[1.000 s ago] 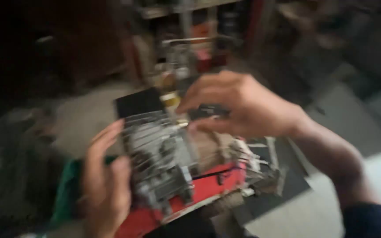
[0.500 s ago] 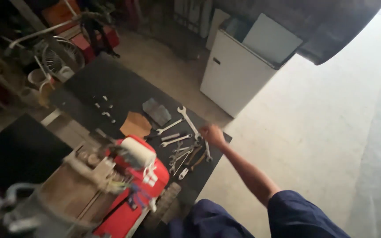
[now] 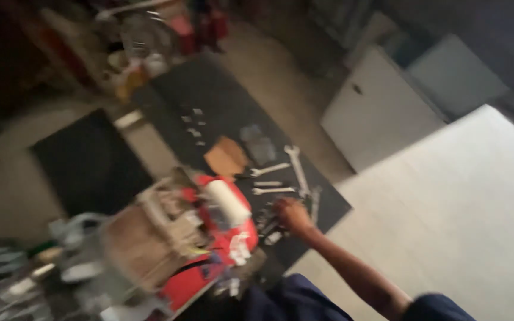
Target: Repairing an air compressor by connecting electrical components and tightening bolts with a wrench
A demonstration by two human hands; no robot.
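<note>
Right hand [image 3: 292, 215] reaches down onto the tools [image 3: 267, 227] scattered at the near edge of the dark mat [image 3: 221, 98] on the floor; blur hides whether its grip is spread or pinching anything. Beyond it, wrenches [image 3: 295, 169] lie on the mat near its right edge, with a tan pad [image 3: 226, 157] beside them. A red engine [image 3: 206, 238] with a white cylinder sits left of the hand. Only this hand shows. A white box [image 3: 376, 113] stands off the mat, farther right.
</note>
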